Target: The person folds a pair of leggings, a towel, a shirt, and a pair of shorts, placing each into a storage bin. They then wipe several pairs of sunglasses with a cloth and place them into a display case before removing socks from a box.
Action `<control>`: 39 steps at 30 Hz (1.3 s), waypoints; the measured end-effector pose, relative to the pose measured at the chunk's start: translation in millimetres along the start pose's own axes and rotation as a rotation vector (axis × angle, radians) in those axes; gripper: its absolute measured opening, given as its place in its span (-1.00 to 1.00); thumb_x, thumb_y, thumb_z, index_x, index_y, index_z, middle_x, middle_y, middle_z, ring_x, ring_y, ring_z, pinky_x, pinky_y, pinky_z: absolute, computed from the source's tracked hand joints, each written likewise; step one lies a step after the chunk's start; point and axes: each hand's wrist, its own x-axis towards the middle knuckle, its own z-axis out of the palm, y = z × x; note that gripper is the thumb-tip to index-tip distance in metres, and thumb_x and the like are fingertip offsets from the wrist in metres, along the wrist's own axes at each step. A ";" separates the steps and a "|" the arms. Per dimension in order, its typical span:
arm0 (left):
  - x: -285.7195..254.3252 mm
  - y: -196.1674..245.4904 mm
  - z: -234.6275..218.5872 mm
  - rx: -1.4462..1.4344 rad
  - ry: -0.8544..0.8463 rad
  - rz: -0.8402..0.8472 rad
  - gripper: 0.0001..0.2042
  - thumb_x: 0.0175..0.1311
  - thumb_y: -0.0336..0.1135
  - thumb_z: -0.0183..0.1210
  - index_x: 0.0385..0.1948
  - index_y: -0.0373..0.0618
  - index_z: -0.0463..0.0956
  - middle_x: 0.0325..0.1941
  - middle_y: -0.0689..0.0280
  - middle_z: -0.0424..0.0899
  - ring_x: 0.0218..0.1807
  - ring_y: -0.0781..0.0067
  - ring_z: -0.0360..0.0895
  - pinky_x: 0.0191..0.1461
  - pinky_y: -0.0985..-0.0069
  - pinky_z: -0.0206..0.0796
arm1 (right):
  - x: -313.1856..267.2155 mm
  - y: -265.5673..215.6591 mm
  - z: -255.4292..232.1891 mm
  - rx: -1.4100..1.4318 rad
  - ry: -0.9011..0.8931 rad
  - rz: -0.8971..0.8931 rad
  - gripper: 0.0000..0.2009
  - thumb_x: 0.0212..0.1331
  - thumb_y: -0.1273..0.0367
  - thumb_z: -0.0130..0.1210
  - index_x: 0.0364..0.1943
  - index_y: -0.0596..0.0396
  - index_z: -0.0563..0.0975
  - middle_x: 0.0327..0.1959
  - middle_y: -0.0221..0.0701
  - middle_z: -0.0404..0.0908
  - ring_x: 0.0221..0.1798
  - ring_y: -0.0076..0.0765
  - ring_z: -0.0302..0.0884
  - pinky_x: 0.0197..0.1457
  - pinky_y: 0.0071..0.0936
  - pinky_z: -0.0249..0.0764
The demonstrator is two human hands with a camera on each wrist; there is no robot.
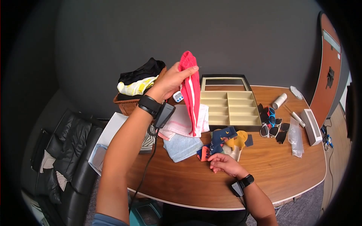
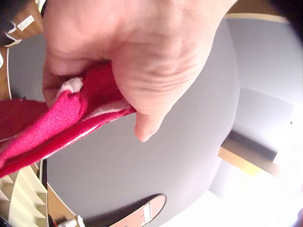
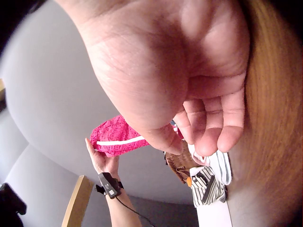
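My left hand (image 1: 172, 80) is raised above the table and grips a pair of pinkish-red pants (image 1: 190, 92) with a white side stripe by its gathered top. The pants hang down in a narrow fold, their lower end over a pink-and-white folded cloth (image 1: 177, 122). In the left wrist view the red fabric (image 2: 57, 120) lies between thumb and fingers. My right hand (image 1: 225, 165) is low over the table, fingers loosely bent and holding nothing. Just beyond it lie a navy patterned sock (image 1: 222, 137) and mustard socks (image 1: 239, 140). A light blue cloth (image 1: 183, 148) lies left of them.
An open box with cream compartments (image 1: 230, 122) stands at the back. Left of it are a white timer (image 1: 178, 96) and a brown basket (image 1: 126, 105) heaped with clothes. Sunglasses (image 1: 273, 130), a white canister (image 1: 279, 101) and a white box (image 1: 311, 127) are at the right.
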 end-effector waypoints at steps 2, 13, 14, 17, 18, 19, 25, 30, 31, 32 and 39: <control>3.7 -7.6 5.1 0.071 -0.049 -0.001 -0.64 0.35 -0.07 0.19 -0.06 -0.18 0.46 -0.14 0.31 0.61 -0.15 0.57 0.58 -0.04 0.51 0.49 | -0.4 -1.5 0.9 -0.001 0.003 0.005 -0.79 0.34 0.46 0.06 0.02 0.12 0.49 -0.27 -0.43 0.60 -0.31 -0.59 0.54 -0.19 -0.65 0.52; 11.2 -17.2 -16.8 0.917 0.494 0.407 -0.51 0.43 0.02 -0.08 0.18 -0.18 0.34 -0.05 -0.14 0.56 -0.01 -0.07 0.58 0.08 0.30 0.42 | 1.0 0.4 -1.7 -0.005 -0.020 0.005 -0.78 0.33 0.47 0.06 0.03 0.10 0.48 -0.26 -0.43 0.58 -0.27 -0.58 0.53 -0.17 -0.62 0.51; 1.0 -17.4 -10.8 0.916 0.493 0.407 -0.51 0.43 0.02 -0.08 0.18 -0.18 0.34 -0.05 -0.14 0.56 -0.01 -0.07 0.58 0.08 0.30 0.42 | 1.0 0.0 -1.6 -0.005 -0.019 0.005 -0.78 0.33 0.47 0.06 0.03 0.10 0.48 -0.26 -0.43 0.58 -0.27 -0.58 0.53 -0.17 -0.62 0.51; -18.1 -38.5 0.6 1.299 0.229 0.418 -0.63 0.35 -0.22 -0.02 0.19 0.05 0.35 -0.17 -0.02 0.52 -0.09 -0.13 0.52 -0.04 0.10 0.39 | 0.5 -0.2 -0.9 -0.007 -0.014 0.003 -0.77 0.32 0.48 0.06 0.04 0.10 0.48 -0.26 -0.43 0.58 -0.28 -0.58 0.53 -0.16 -0.62 0.52; -21.7 -57.3 3.2 1.318 0.150 0.389 -0.64 0.32 -0.24 0.00 0.15 0.03 0.37 -0.18 0.03 0.51 -0.12 -0.08 0.54 -0.06 0.10 0.40 | 0.4 -0.1 -1.0 -0.020 -0.017 -0.002 -0.76 0.31 0.49 0.06 0.04 0.10 0.48 -0.26 -0.42 0.58 -0.28 -0.58 0.53 -0.16 -0.62 0.52; -25.4 -79.6 2.7 1.359 0.057 0.409 -0.63 0.29 -0.24 0.04 0.13 0.01 0.38 -0.18 0.04 0.51 -0.10 -0.06 0.54 -0.06 0.10 0.41 | 0.4 -0.1 -1.0 -0.035 -0.021 -0.007 -0.76 0.31 0.49 0.06 0.04 0.10 0.48 -0.26 -0.42 0.58 -0.28 -0.57 0.54 -0.16 -0.62 0.52; -53.9 -164.5 32.6 1.508 -0.249 0.075 -0.40 0.06 -0.07 0.31 0.11 -0.22 0.40 0.01 -0.08 0.48 0.09 -0.08 0.47 0.11 0.16 0.39 | 1.2 -0.5 -2.3 -0.034 -0.033 0.005 -0.76 0.32 0.48 0.05 0.04 0.09 0.48 -0.25 -0.45 0.57 -0.27 -0.58 0.55 -0.15 -0.62 0.52; -35.9 -180.9 18.0 1.450 -0.250 -0.032 -0.35 -0.08 -0.24 0.38 0.10 -0.26 0.34 0.00 -0.14 0.45 0.01 -0.15 0.52 0.10 0.09 0.40 | 1.4 0.4 -2.5 -0.048 -0.031 0.003 -0.77 0.32 0.48 0.05 0.04 0.10 0.48 -0.25 -0.46 0.56 -0.27 -0.60 0.54 -0.14 -0.63 0.52; -31.2 -179.9 10.5 1.395 -0.232 -0.040 -0.46 -0.05 -0.32 0.33 0.03 -0.28 0.38 -0.03 -0.14 0.48 -0.04 -0.17 0.54 0.10 0.10 0.40 | 2.1 0.9 -3.7 -0.052 -0.041 -0.003 -0.77 0.32 0.47 0.05 0.04 0.11 0.48 -0.26 -0.46 0.56 -0.27 -0.60 0.54 -0.14 -0.63 0.52; -27.1 -172.8 2.8 1.398 -0.238 -0.037 -0.46 -0.05 -0.32 0.33 0.03 -0.28 0.38 -0.03 -0.14 0.48 -0.04 -0.17 0.54 0.10 0.10 0.40 | 2.3 1.3 -3.9 -0.048 -0.037 -0.007 -0.77 0.32 0.47 0.05 0.04 0.11 0.48 -0.26 -0.46 0.56 -0.27 -0.60 0.54 -0.14 -0.63 0.52; 12.6 -85.4 -51.8 1.156 0.041 0.327 -0.62 0.20 -0.20 0.21 -0.10 -0.36 0.48 -0.27 -0.06 0.64 -0.23 0.07 0.64 -0.13 0.28 0.46 | 3.3 1.3 -3.8 -0.054 -0.046 0.009 -0.76 0.30 0.50 0.05 0.03 0.11 0.48 -0.24 -0.44 0.57 -0.26 -0.59 0.54 -0.14 -0.62 0.53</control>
